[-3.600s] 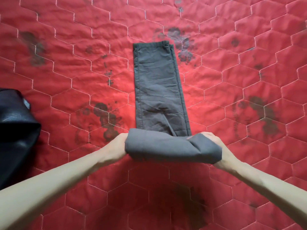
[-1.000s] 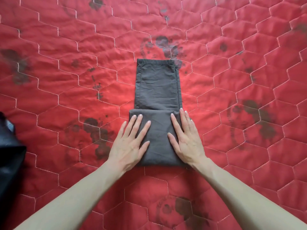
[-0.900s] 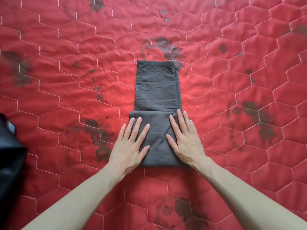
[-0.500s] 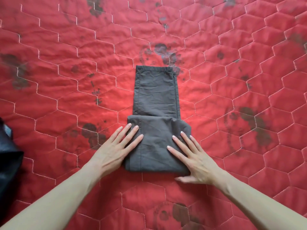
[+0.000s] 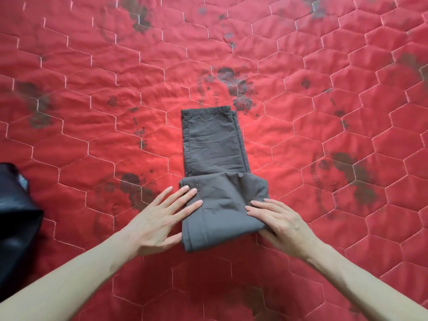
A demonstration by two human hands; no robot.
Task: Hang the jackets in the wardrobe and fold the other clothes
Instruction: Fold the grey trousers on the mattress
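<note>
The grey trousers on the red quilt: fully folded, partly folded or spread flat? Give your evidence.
Partly folded. The grey trousers have their near end doubled over into a thick layer, where both hands touch it, while a single strip still extends beyond it on the red quilt.

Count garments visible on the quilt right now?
2. The grey trousers lie mid-quilt, partly folded, left hand and right hand at the fold's sides. A black garment sits at the left edge, mostly cut off; more may lie outside the frame.
</note>
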